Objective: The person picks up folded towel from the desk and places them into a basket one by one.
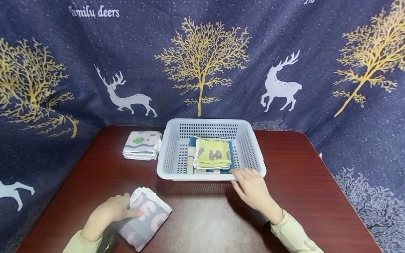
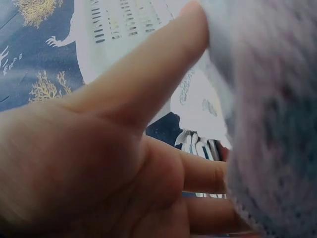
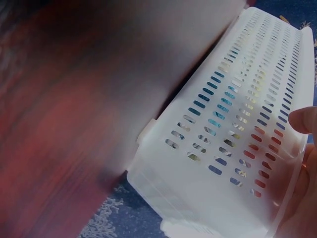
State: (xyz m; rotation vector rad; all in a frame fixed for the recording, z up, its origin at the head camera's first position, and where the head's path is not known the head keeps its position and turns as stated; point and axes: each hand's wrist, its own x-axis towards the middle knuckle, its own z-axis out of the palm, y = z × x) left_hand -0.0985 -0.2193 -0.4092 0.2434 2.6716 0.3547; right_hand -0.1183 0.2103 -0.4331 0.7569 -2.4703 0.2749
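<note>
My left hand (image 1: 115, 211) pinches a folded grey towel (image 1: 148, 225) with pink shapes, thumb on its near face, at the front left of the table. In the left wrist view the towel (image 2: 282, 119) fills the right side, the fingers behind it. My right hand (image 1: 253, 186) grips the front rim of a white plastic basket (image 1: 202, 176) near its right corner, thumb outside and fingers over the rim. Inside the basket a folded yellow-green towel (image 1: 213, 153) with grey shapes lies on a blue and beige towel (image 1: 191, 161).
Left of the basket lies a folded white towel (image 1: 142, 144) with a green tree and blue stripes. The dark red wooden table (image 1: 288, 165) backs onto a navy cloth (image 1: 221, 95) printed with deer and golden trees.
</note>
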